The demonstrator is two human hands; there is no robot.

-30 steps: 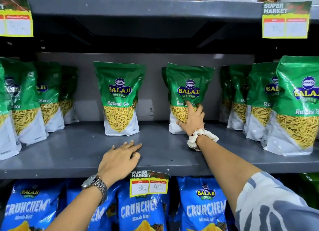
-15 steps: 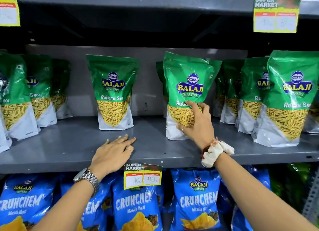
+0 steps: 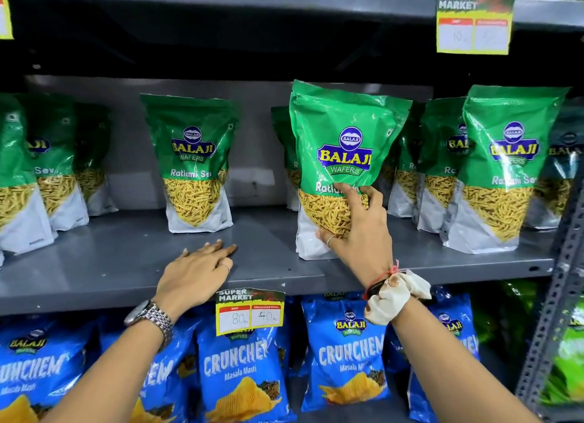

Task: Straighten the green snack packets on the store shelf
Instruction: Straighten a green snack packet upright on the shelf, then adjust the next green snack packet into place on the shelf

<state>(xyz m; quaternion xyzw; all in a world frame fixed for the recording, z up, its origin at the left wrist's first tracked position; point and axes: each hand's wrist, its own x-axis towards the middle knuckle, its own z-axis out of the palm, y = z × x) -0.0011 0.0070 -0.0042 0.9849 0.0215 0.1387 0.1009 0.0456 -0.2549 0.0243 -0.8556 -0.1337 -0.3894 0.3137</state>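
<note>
Green Balaji snack packets stand in rows on the grey middle shelf. My right hand grips the lower front of one green packet, which stands upright near the shelf's front edge. Behind it another green packet is partly hidden. A second packet stands alone, further back and to the left. My left hand lies flat on the shelf in front of that packet, fingers together, holding nothing. More green packets line up at the left and at the right.
Blue Crunchem packets fill the shelf below. A price tag hangs from the shelf's front edge, and another tag hangs from the shelf above. A perforated metal upright stands at the right.
My right hand has pulled the green packet forward from the back of the shelf to near the front edge. My left hand has stayed flat on the shelf.
</note>
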